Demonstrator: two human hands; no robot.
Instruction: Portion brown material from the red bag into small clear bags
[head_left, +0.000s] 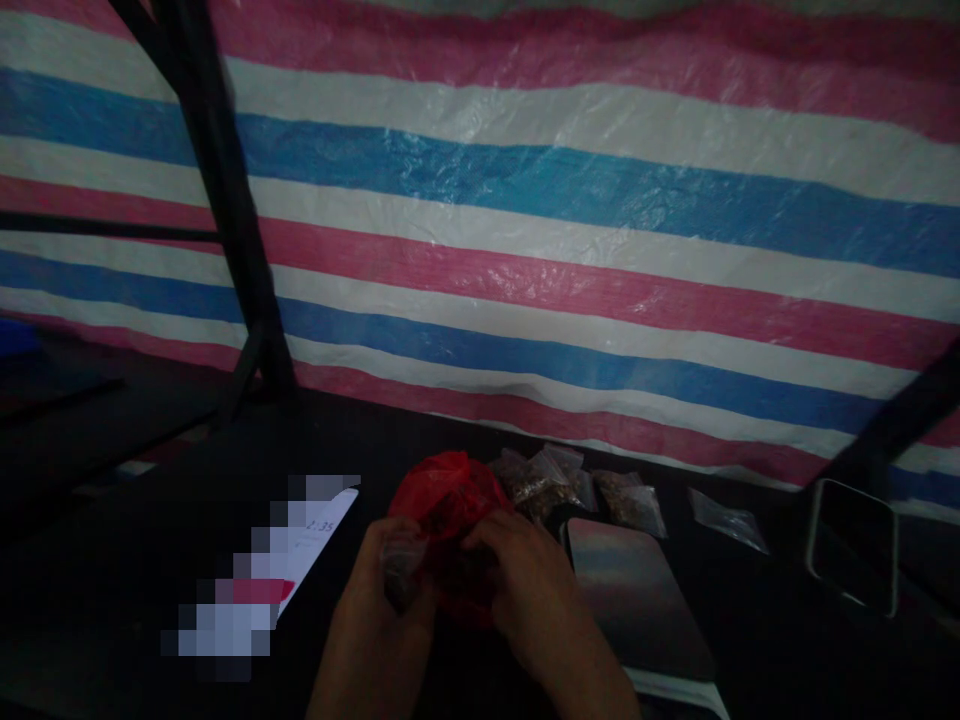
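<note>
A red plastic bag [450, 480] stands open at the bottom middle, with dark contents I cannot make out. At its left side, my left hand [394, 590] is closed on a small clear plastic bag [403, 558]. My right hand [517, 570] reaches over the red bag's right edge, its fingers curled at the opening; what they hold, if anything, is hidden. Just behind my right hand lie several small clear bags [544, 480] with brownish bits inside. A flat device with a grey top [634, 590] sits right of my right hand.
A lit, partly pixelated screen or sheet [300, 550] lies at the left on the dark table [337, 440]. Another small clear bag [727, 520] and a pale-rimmed phone-like object [853, 545] are at the right. Behind stand a striped tarp [562, 240] and a dark metal post [225, 190].
</note>
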